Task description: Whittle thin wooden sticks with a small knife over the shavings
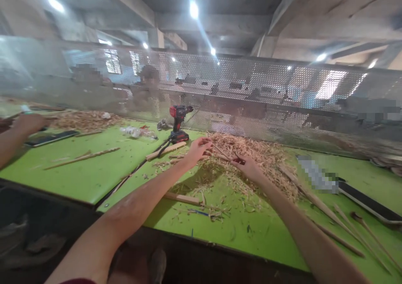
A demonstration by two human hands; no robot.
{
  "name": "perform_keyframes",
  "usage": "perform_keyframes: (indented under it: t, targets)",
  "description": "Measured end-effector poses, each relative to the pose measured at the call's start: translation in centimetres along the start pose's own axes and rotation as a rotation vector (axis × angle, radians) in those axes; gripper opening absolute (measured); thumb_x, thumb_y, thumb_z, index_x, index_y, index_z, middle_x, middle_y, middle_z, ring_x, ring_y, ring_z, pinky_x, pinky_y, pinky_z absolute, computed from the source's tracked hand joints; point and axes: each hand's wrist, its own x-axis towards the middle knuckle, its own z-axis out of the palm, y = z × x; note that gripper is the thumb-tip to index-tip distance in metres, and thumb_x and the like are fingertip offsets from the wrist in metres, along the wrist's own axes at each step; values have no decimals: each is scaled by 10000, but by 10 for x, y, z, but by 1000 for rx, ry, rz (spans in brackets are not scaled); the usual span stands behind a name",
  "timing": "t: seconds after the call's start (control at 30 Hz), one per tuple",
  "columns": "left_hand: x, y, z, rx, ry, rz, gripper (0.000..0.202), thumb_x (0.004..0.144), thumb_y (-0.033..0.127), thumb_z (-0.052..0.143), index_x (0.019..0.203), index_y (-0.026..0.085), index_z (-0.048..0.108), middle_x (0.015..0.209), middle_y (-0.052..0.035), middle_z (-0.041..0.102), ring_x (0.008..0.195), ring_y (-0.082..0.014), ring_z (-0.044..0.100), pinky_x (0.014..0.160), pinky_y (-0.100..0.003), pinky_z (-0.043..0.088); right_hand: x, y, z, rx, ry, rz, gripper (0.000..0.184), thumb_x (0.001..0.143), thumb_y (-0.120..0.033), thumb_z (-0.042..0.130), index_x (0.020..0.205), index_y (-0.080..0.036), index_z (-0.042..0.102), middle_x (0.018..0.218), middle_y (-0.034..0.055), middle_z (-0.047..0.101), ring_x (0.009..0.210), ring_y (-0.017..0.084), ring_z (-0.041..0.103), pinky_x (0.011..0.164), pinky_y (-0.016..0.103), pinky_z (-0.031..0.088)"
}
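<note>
Out over the bench, my left hand [198,151] has its fingers curled at one end of a thin wooden stick [221,152]. The other end of this stick meets my right hand [248,167], whose fingers are closed round it. A small dark thing shows at the right fingertips, too small to name. Wood shavings [264,154] are heaped behind and to the right of both hands. Below them, a short flat wood strip [184,198] lies among loose shavings. A red and black cordless drill [179,123] stands upright beyond my left hand.
A perforated metal screen [226,87] runs along the back of the green bench [251,238]. Wooden sticks [323,204] and a dark flat object [370,202] lie at right. Another person's hand [29,123] is at far left, near a shavings pile [84,120] and a plastic bottle [138,132].
</note>
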Motion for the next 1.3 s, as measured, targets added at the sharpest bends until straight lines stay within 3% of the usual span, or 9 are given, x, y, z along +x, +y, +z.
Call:
perform_keyframes:
  t: [0.13,0.3,0.5,0.6,0.7,0.8,1.03,1.3]
  targets:
    - [2,-1,1,23,-1,35,214,910,347,828,968,182,706,846,-57,737,725,-150,725,635,-264,604,1,8,6,5,20,-8,452,852,-658,733,857,-206,745,835,82,741,790,248,654,748,379,522]
    - [-1,3,4,12,85,50,189,878,243,847,883,173,671,731,-18,694,646,-124,689,593,-235,576,2,10,2,-25,74,-6,423,861,-631,740,873,-207,745,809,92,714,747,247,636,705,374,506]
    - [-5,6,8,59,123,53,135,895,169,796,873,160,663,723,-4,676,617,-120,678,555,-233,575,-2,1,0,-47,80,-11,372,857,-579,754,840,-210,714,757,78,679,712,233,605,683,360,473]
    - [-6,5,8,96,136,44,114,915,168,777,922,164,663,809,-18,704,610,-114,683,543,-235,580,-6,-3,2,-61,73,-13,342,885,-552,734,856,-213,708,770,75,684,716,228,596,689,356,462]
    - [-7,4,8,146,125,15,86,962,168,720,1035,163,674,1017,-80,766,603,-104,694,533,-240,578,-10,-6,4,-61,91,18,354,910,-564,726,933,-211,719,786,74,676,694,216,575,666,344,446]
    - [-8,2,9,202,112,-15,204,991,157,670,1194,162,689,1132,-117,787,602,-97,700,545,-234,573,-13,-7,7,-63,126,44,372,962,-574,671,991,-206,718,804,76,669,663,200,549,630,324,417]
    - [-9,-5,13,251,115,-36,397,981,109,618,1374,146,648,1084,-85,813,544,-63,655,554,-205,545,-11,-9,13,-159,178,79,264,1027,-406,554,982,-186,691,791,79,701,660,209,559,634,314,364]
    - [-8,-8,13,257,86,-45,458,987,70,562,1439,134,594,1097,-90,817,509,-60,637,516,-197,509,-10,-3,16,-161,309,-40,169,852,-319,670,948,-181,689,911,73,690,784,211,552,723,316,382]
